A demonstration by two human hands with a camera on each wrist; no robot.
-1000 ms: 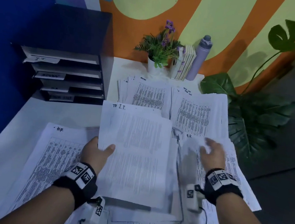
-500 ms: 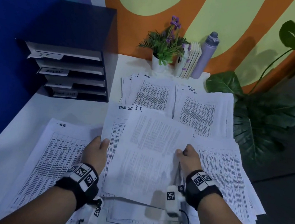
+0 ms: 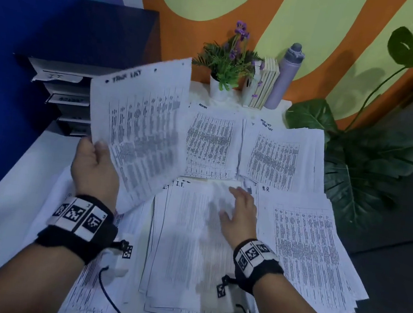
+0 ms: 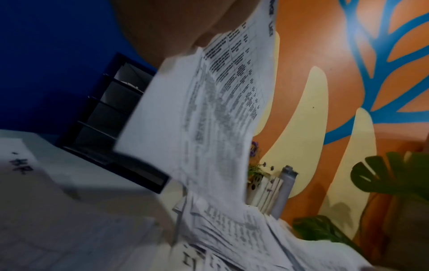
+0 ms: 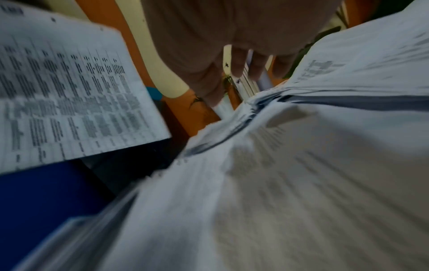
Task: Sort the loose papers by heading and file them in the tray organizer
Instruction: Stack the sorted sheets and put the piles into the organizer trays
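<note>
The desk (image 3: 2, 197) is spread with paper piles; the tray organizer (image 3: 61, 88) stands at its far left. Near centre lies the I.T. pile (image 3: 190, 244), an H.R. pile (image 3: 306, 245) to its right, Admin (image 3: 211, 141) and Task List piles (image 3: 277, 154) behind. The left hand (image 3: 95, 166) grips a Task List sheet (image 3: 139, 128) lifted off the desk; the right hand (image 3: 239, 211) hovers open over the I.T. pile. Sorting is under way; the sheet likely belongs on the far-right Task List pile.

A white tabletop (image 3: 1, 210) stands against an orange wall painted with pale yellow-green shapes (image 3: 305, 26). Left of the tabletop runs a deep blue wall (image 3: 21, 32); right of it, dark grey floor (image 3: 397, 281) under dim light.
</note>
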